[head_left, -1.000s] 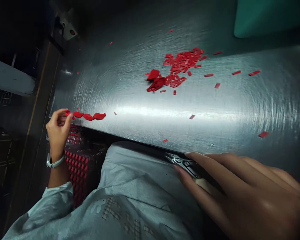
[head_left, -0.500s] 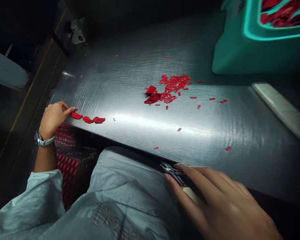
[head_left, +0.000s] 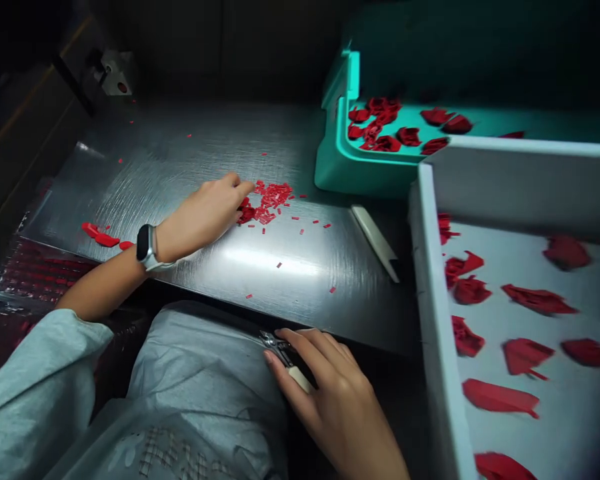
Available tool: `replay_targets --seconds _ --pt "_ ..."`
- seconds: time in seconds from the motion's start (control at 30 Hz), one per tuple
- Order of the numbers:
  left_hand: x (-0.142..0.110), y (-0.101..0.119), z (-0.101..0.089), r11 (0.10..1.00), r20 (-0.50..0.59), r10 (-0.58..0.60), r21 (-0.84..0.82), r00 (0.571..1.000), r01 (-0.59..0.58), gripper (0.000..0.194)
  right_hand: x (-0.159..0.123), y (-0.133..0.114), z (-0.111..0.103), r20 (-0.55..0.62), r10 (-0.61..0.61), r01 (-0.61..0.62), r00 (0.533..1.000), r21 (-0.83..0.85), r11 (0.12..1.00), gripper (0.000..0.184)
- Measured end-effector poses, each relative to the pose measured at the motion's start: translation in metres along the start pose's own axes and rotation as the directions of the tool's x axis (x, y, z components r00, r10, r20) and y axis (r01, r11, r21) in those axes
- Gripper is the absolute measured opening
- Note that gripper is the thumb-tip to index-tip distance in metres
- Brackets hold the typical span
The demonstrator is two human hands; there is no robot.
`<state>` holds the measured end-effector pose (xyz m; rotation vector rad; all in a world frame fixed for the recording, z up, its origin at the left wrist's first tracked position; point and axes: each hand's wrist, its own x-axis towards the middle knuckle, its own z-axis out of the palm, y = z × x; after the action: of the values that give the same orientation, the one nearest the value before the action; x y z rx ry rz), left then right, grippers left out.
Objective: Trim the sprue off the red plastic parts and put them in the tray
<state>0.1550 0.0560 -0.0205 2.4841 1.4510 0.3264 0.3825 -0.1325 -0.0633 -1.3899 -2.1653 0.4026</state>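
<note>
My left hand (head_left: 210,210), with a watch on its wrist, reaches over the metal table to a dark red moulded part (head_left: 247,212). Finger and thumb close about this part, and the hand hides some of it. Beside it lies a heap of small flat red chips (head_left: 276,195). My right hand (head_left: 333,383) rests by the table's front edge, wrapped round a pair of cream-handled nippers (head_left: 299,379) whose jaws point up and left. A short row of red parts (head_left: 106,239) lies near the front left edge, partly behind my left wrist.
A green bin (head_left: 380,170) holding red parts stands at the back right. Nearer, a white box (head_left: 433,267) with several red parts borders the metal table (head_left: 220,280). A cream-coloured strip-like tool (head_left: 373,237) lies between heap and box. Scattered chips dot the table.
My left hand has moved right from the row of red parts to the part by the chip heap. The view has swung right, bringing the white box in. My right hand still holds the nippers.
</note>
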Motion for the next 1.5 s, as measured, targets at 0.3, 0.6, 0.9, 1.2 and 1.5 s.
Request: replay_targets --seconds 0.3,0.6,0.9,1.2,1.5 --pt "0.005 -0.013 -0.005 0.999 0.034 -0.041 0.002 0.999 0.04 0.026 0.003 -0.001 -0.004 -0.023 0.086 -0.076 0.996 0.276 0.958 0.019" --pt "-0.076 0.042 0.007 0.362 0.037 -0.085 -0.93 0.996 0.065 0.017 0.03 -0.018 0.029 -0.007 0.413 -0.175 0.911 0.899 0.401 0.025" --pt "-0.098 0.071 0.034 0.383 -0.01 -0.113 -0.923 0.994 0.035 0.023 0.038 -0.03 0.036 -0.084 0.593 -0.159 0.8 0.925 0.346 0.005" --pt "-0.106 0.074 0.031 0.29 -0.222 -0.274 -0.947 0.936 -0.14 0.024 0.031 -0.037 0.02 -0.082 0.416 -0.202 0.906 0.778 0.595 0.019" --pt "-0.119 0.072 0.029 0.39 -0.338 -0.193 -0.888 0.921 -0.244 0.024 0.019 -0.04 0.01 -0.172 0.274 -0.158 0.946 0.495 0.855 0.015"
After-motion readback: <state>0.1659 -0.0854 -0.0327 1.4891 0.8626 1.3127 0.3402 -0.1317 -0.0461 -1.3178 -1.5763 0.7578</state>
